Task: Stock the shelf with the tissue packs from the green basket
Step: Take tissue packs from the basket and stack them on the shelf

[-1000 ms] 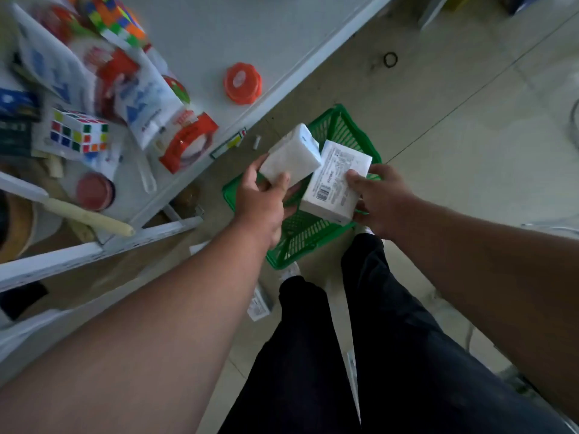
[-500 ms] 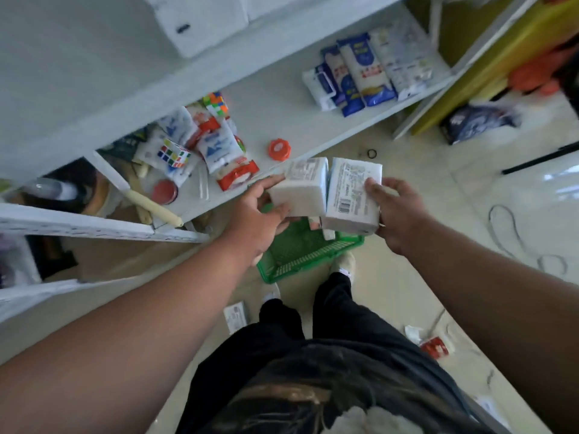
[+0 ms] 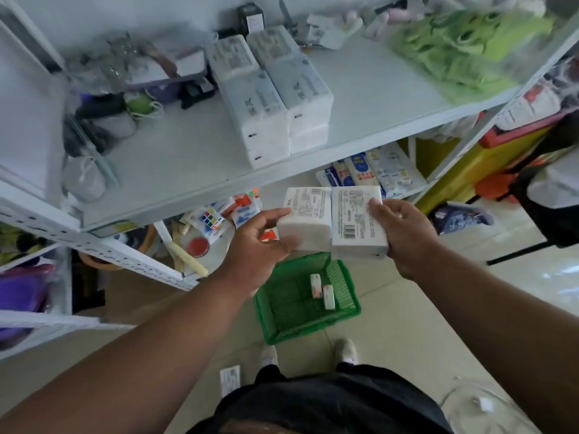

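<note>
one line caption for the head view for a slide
Left hand and right hand each hold a tissue pack above the green basket.

I see bare room on the shelf (image 3: 194, 151) board left of the stacked tissue packs (image 3: 269, 92), and a wider bare stretch to their right, up to the green bundle (image 3: 463, 51) at the far right. Clutter crowds the back left corner. The shelf's front edge lies just beyond the two packs I hold.

White shelf (image 3: 369, 89) w/ stacked tissue packs (image 3: 272, 89) (green basket (image 3: 282, 324) on floor (image 3: 407, 324)).
</note>
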